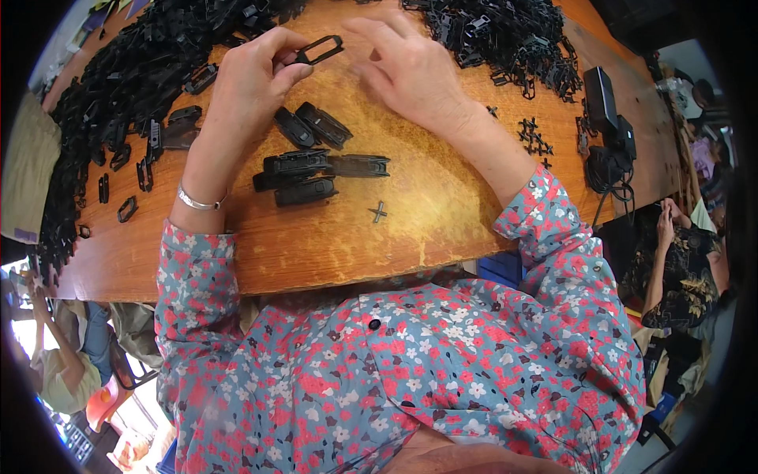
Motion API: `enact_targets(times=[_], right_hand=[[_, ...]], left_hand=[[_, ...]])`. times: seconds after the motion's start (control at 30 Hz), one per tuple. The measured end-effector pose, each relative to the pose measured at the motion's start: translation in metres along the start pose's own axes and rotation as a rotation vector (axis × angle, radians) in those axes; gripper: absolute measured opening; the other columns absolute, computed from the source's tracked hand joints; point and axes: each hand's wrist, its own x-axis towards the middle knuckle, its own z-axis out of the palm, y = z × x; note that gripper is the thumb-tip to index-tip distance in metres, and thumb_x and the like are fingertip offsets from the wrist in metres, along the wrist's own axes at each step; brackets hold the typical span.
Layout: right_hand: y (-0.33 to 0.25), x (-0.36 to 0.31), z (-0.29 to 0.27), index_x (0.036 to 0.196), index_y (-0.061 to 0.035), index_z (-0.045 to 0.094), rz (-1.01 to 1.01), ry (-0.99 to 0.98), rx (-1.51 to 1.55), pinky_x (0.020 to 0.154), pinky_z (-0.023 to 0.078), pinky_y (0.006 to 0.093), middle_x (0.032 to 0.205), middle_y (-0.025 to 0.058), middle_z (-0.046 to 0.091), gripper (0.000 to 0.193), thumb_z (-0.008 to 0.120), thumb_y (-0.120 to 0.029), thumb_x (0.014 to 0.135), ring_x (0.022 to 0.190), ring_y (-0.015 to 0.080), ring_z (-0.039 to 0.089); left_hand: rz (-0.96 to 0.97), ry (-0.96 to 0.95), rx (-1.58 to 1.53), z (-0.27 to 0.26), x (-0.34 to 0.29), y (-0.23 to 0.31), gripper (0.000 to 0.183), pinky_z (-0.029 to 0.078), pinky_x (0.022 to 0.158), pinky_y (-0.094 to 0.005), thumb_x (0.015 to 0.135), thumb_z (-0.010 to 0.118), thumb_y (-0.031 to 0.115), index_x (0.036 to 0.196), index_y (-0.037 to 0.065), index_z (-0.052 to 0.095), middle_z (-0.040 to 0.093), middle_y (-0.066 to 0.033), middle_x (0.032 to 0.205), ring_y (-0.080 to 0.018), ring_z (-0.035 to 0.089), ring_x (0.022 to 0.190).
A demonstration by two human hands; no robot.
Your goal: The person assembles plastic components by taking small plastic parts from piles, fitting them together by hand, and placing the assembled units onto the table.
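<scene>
My left hand (254, 77) pinches a small black oblong plastic frame (305, 56) between thumb and fingers, its hollow end pointing right. To the right of that frame, my right hand (418, 69) is raised with fingers apart and slightly smeared by motion; I see nothing in it. Below the hands lie several black plastic housings (296, 163), grouped close together on the wooden table (442, 205). Nearer to me rests a single small dark cross-shaped piece (379, 212).
Heaps of black plastic parts cover the far left (130, 87) and far right (505, 39) of the table. Several small cross pieces (535, 139) lie at right, near a black box-shaped device (600, 99) and coiled cable (608, 172). Other people sit at both sides.
</scene>
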Motion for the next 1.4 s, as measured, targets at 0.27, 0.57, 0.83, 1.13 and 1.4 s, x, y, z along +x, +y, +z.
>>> enact_targets(times=[0.27,0.57,0.83,1.13,1.4], right_hand=[[0.001,-0.003,0.001,0.118,-0.0078,0.065,-0.089,0.025,-0.035,0.068,0.056,0.0394,0.099,0.0134,0.067,0.034,0.076,-0.020,0.088,0.078,0.0300,0.069],[-0.013,-0.003,0.008,0.096,-0.0011,0.060,0.063,-0.092,0.025,0.067,0.054,0.0463,0.089,0.0193,0.066,0.030,0.073,-0.028,0.089,0.079,0.0391,0.068],[-0.008,0.003,0.006,0.094,0.0000,0.063,0.071,-0.091,-0.152,0.070,0.056,0.0460,0.088,0.0194,0.068,0.028,0.074,-0.025,0.086,0.079,0.0380,0.070],[-0.018,-0.002,0.022,0.091,0.0009,0.066,0.093,-0.087,0.028,0.070,0.058,0.0453,0.090,0.0209,0.069,0.018,0.066,-0.015,0.083,0.081,0.0382,0.072],[0.004,-0.005,0.066,0.094,-0.0020,0.068,-0.188,0.393,0.384,0.075,0.057,0.0494,0.097,0.0208,0.070,0.021,0.064,-0.022,0.090,0.087,0.0389,0.072]], left_hand=[[0.032,-0.037,-0.378,0.009,0.004,0.012,0.023,0.056,0.073,-0.0261,0.090,0.072,0.002,0.113,0.002,0.070,0.073,-0.0065,0.092,-0.0116,0.068,0.084],[0.003,0.027,-0.094,0.011,0.006,0.011,0.019,0.059,0.074,-0.0258,0.093,0.065,-0.003,0.112,-0.003,0.069,0.074,-0.0070,0.087,-0.0119,0.072,0.082],[0.177,0.176,0.376,0.017,0.016,0.017,0.019,0.056,0.072,-0.0334,0.090,0.068,0.004,0.108,0.006,0.071,0.074,-0.0158,0.090,-0.0283,0.074,0.084],[-0.020,0.169,-0.137,-0.001,0.038,0.025,0.013,0.054,0.077,-0.0267,0.095,0.067,0.007,0.106,0.001,0.070,0.075,-0.0060,0.090,-0.0119,0.070,0.084],[0.288,-0.363,-0.149,0.079,0.074,0.128,0.020,0.055,0.084,-0.0253,0.097,0.063,0.000,0.116,-0.003,0.068,0.073,-0.0074,0.104,-0.0116,0.068,0.093]])
